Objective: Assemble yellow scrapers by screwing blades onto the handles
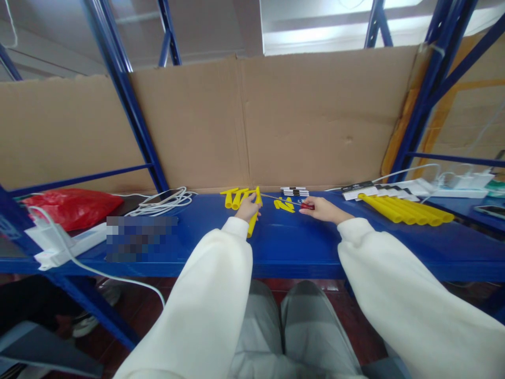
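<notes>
Taking the table's middle as the dial's centre, a flat sheet of cardboard (315, 116), creased down its face, stands at twelve. The smooth blue table (292, 252) runs beneath. At nine sits a crinkled, glossy red bag (73, 208). At three, a row of tapered yellow tubes (406, 210) lies neatly side by side; at ten, a looser cluster (235, 201) lies just past the left hand (248, 208). Work seems under way on one tube (251, 227), near eleven; which group is finished and which is left, the view cannot settle. The left hand wraps its fingers around that tube. At two, the right hand (321, 209) pinches the red handle of a screwdriver (307, 207), its thin shaft reaching toward the tube's far end; contact is unclear. At twelve, between the hands, lie small, slim yellow pieces (284, 206), apparently unused.
</notes>
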### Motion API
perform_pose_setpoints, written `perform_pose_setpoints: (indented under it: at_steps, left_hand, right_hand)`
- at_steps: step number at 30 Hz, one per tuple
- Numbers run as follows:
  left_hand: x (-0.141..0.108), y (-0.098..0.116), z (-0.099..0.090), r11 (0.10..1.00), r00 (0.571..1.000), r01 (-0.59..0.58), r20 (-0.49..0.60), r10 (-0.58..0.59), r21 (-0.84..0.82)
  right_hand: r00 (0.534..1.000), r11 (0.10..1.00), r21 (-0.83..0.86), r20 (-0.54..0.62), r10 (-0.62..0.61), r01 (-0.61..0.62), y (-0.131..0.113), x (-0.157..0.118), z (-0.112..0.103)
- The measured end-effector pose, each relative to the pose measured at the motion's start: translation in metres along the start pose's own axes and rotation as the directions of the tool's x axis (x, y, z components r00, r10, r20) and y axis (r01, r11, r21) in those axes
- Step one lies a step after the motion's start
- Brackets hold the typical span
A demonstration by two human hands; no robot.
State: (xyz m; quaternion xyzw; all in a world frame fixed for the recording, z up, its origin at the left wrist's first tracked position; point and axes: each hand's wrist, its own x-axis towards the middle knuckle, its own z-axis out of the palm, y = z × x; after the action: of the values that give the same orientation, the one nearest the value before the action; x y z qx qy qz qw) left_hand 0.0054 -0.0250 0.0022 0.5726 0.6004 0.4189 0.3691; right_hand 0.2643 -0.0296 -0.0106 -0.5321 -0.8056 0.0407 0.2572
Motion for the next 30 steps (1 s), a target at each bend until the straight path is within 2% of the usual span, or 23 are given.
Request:
perform_pose_setpoints:
  at_steps: [7, 14, 18, 22, 30]
  left_hand:
    - [-0.003, 0.002, 0.000, 1.000, 1.000, -0.015, 0.006, 0.015, -0.005]
    - [-0.005, 0.002, 0.000, 1.000, 1.000, -0.024, 0.009, 0.025, -0.017]
    - [-0.005, 0.003, 0.001, 1.000, 1.000, -0.018, 0.004, 0.018, -0.002]
    - [-0.007, 0.004, 0.001, 1.000, 1.000, -0.022, 0.015, 0.022, 0.014]
    - [-0.002, 0.001, 0.001, 0.999, 0.999, -0.026, 0.032, 0.025, 0.030]
  right_hand:
    - [0.998, 0.999, -0.042, -0.055, 0.012, -0.014, 0.000, -0.002, -0.002]
    - [0.998, 0.999, -0.005, 0.044, -0.053, 0.054, 0.004, 0.000, -0.002]
    - [1.000, 0.999, 0.042, -0.015, 0.005, -0.005, 0.008, 0.003, 0.003]
    - [0.997, 0.998, 0.010, -0.059, 0.059, -0.058, 0.007, 0.002, 0.003]
    - [0.999, 0.999, -0.052, -0.051, 0.012, -0.015, -0.002, -0.003, -0.006]
